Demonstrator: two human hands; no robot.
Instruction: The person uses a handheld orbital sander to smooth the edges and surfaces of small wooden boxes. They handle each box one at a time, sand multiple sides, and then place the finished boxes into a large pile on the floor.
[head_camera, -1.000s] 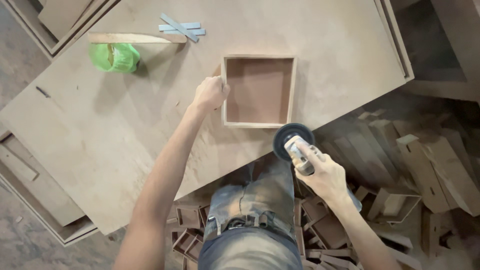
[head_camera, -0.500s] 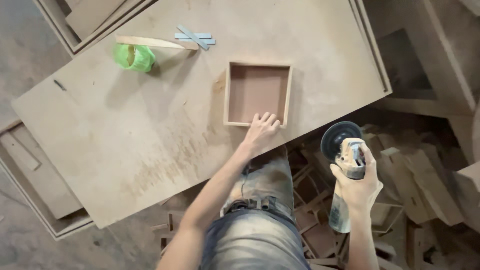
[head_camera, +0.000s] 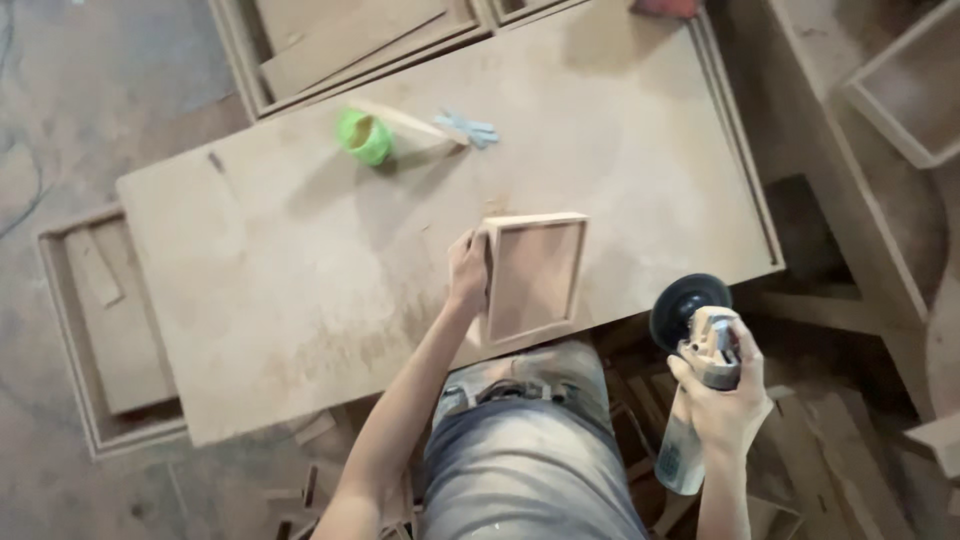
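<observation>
A shallow square wooden box (head_camera: 535, 272) is tipped up on one side at the near edge of the big plywood worktop (head_camera: 300, 270). My left hand (head_camera: 466, 270) grips its left wall. My right hand (head_camera: 722, 395) holds an angle grinder (head_camera: 695, 380) off the table's near right corner, its black disc facing up and its body pointing down.
A green cup (head_camera: 364, 136), a wooden strip (head_camera: 415, 124) and pale blue sticks (head_camera: 468, 129) lie at the far side of the worktop. Stacked wooden frames (head_camera: 105, 330) sit left of the table, more frames at the back and a heap of offcuts (head_camera: 850, 440) on the right.
My left hand moved from the box's near edge to its left wall and the box went from lying flat to standing on its side. The grinder swung further out to the right.
</observation>
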